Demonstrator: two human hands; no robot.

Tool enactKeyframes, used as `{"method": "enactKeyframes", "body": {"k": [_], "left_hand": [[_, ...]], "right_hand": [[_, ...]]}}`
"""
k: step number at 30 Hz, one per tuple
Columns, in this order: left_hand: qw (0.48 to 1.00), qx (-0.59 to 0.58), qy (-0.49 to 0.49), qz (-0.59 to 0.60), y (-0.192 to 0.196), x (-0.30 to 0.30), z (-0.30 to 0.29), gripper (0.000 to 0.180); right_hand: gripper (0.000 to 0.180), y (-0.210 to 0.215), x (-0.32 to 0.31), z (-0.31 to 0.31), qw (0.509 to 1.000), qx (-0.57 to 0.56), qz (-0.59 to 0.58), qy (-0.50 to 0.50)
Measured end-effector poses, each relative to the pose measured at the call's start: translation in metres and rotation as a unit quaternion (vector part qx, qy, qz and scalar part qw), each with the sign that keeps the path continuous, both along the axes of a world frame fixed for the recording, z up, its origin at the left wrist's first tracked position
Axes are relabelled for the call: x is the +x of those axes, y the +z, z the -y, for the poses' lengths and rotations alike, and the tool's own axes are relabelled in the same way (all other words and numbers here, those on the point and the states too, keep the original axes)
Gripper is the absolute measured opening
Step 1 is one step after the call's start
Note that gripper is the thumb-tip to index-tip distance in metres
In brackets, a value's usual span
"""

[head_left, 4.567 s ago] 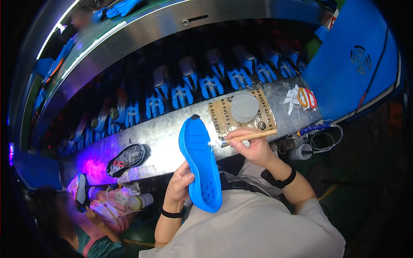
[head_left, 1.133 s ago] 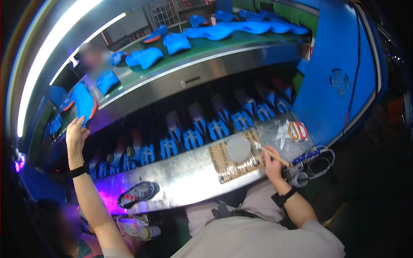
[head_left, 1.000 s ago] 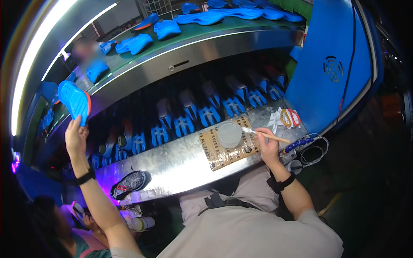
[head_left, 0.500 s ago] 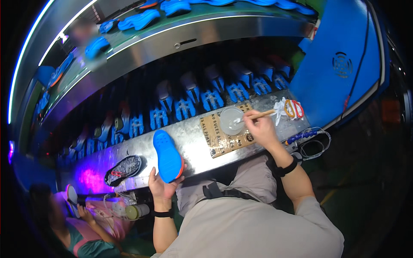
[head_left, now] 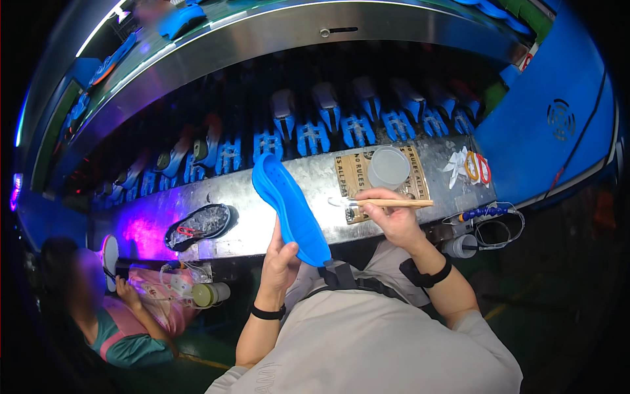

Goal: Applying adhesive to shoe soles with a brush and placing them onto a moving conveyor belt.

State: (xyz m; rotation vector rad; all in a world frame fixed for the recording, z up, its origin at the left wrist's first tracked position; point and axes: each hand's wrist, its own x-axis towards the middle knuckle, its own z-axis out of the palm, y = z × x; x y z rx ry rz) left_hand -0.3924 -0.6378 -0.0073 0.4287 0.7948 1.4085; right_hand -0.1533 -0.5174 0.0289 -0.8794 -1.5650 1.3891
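A blue shoe sole (head_left: 289,203) stands tilted over the bench's front edge. My left hand (head_left: 281,262) is closed around its lower left side, thumb toward me. In my right hand (head_left: 397,222) is a wooden-handled brush (head_left: 394,202), gripped between thumb and fingers. Its pale bristle end points left, a short way right of the sole and apart from it. Behind that hand a round translucent tub (head_left: 388,166) rests on a sheet of printed brown cardboard (head_left: 352,172).
Left on the metal bench (head_left: 252,226) lies a black sole-shaped tray (head_left: 202,226) with clear scraps. White crumpled paper (head_left: 455,164) and orange and red loop handles (head_left: 478,167) sit at right. Blue clamps (head_left: 312,138) line the back. A co-worker (head_left: 134,322) is at lower left.
My right hand has drawn the brush out of the tub, leftward and nearer the sole. The sole has been tipped so its inner hollow and side wall show. The view has shifted.
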Motion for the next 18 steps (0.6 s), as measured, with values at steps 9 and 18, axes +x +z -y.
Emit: {"method": "enactKeyframes", "body": {"k": [9, 18], "left_hand": [[0.997, 0.013, -0.064, -0.039, 0.031, 0.007, 0.007, 0.104], [0.993, 0.024, -0.059, -0.101, 0.035, 0.002, 0.001, 0.102]], "right_hand": [[0.016, 0.017, -0.028, -0.012, 0.987, 0.145, 0.062, 0.011], [0.013, 0.017, -0.024, -0.006, 0.968, 0.23, 0.095, 0.037]]}}
